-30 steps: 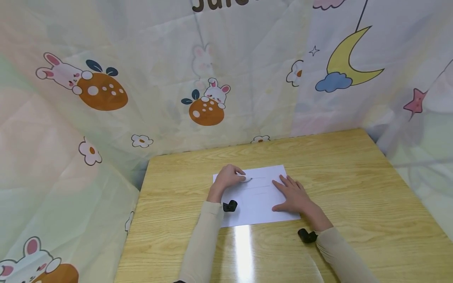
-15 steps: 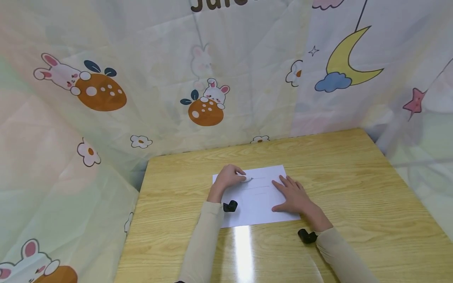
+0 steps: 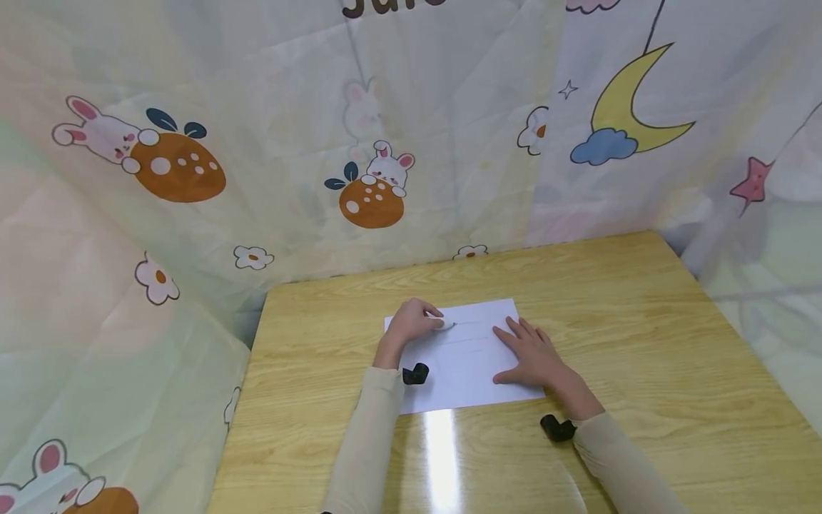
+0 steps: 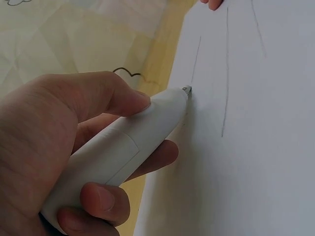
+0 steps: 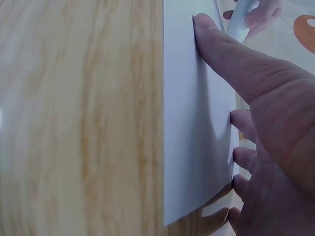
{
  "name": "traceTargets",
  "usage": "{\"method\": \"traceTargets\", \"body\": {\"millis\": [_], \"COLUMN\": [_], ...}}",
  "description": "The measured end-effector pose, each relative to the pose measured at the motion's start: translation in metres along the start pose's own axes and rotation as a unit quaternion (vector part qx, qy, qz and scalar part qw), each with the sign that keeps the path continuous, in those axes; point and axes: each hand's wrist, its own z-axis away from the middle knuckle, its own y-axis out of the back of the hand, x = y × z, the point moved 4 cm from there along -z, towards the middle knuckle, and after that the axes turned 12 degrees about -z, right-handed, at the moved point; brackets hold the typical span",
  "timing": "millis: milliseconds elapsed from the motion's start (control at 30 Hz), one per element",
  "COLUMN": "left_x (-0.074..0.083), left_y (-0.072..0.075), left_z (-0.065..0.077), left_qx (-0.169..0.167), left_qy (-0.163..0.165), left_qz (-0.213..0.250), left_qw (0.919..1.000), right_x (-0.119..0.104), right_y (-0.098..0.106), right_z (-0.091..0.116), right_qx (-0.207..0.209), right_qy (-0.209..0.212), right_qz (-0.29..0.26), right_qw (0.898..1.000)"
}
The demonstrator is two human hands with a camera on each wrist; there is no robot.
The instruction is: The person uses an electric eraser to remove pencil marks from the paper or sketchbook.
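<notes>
i see l hand [image 3: 414,323] gripping white pen [image 4: 118,147], tip by grey line [image 4: 196,59]; r hand [image 3: 531,357] released, splayed on paper [image 3: 456,385].

Pale rabbit-print cloth [image 3: 449,135] behind a wood-grain table [image 3: 629,343], bright glare [image 3: 441,460].

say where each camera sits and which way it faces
Head: worn on the head, facing forward and down at table, paper and backdrop; left hand, right hand and sleeves show.
Left wrist: worn there, facing the left hand gripping a white tool; part of the right hand shows.
Right wrist: worn there, facing the right hand on the paper; part of the left hand shows.
Both wrist views share paper and white tool.
</notes>
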Motion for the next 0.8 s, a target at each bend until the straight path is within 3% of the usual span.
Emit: {"method": "traceTargets", "body": {"millis": [600,800], "left_x": [-0.0015,-0.0059], "left_y": [-0.0006,-0.0008], "left_z": [0.0018,0.0034], "left_qx": [0.003,0.019], "left_qy": [0.002,-0.005], "left_qz": [0.007,0.013], "left_qw": [1.0,0.9997], "right_x": [-0.0007,0.0008], "right_y": [0.0007,-0.0001], "right_z": [-0.0014,-0.0023], "right_qx": [-0.001,0.0], "right_qy": [0.0,0.002], "right_qz": [0.005,0.005], "right_qw": [1.0,1.0]}}
